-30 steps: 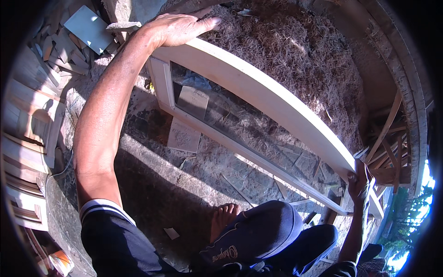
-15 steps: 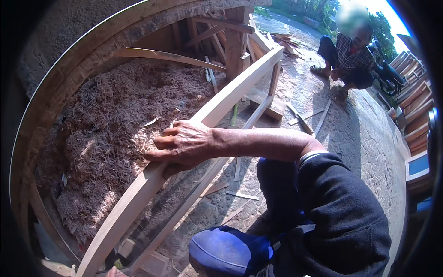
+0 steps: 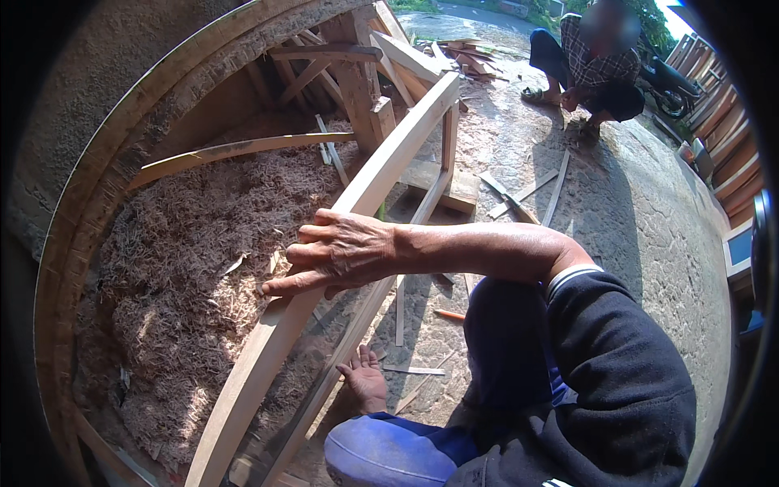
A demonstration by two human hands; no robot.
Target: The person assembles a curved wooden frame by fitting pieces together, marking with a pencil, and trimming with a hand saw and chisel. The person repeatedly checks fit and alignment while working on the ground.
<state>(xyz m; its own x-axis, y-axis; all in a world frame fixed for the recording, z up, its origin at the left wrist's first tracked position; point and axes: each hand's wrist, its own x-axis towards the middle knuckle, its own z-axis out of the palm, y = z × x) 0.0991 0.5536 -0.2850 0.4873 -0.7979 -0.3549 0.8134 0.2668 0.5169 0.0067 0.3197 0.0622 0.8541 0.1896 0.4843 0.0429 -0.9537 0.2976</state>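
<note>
A long wooden frame runs slantwise from the lower left to the upper middle, its broad pale upper rail tilted over a narrower lower rail. Draped across the upper rail is my right hand, its fingers hooked over the far edge and gripping it. My left hand shows low beside the lower rail, palm up with fingers apart; its fingertips are close to that rail, and I cannot tell whether they touch it. An orange pencil lies on the ground near my knee.
Wood shavings are heaped beyond the frame, under a large curved wooden rim. Thin wood strips and a wood block lie on the rough ground. A person squats at the far right near a motorbike. Planks line the right side.
My left hand, barely visible at the bottom edge before, now shows beside the lower rail. The orange pencil has come into sight. My right hand stays on the upper rail; the view has shifted.
</note>
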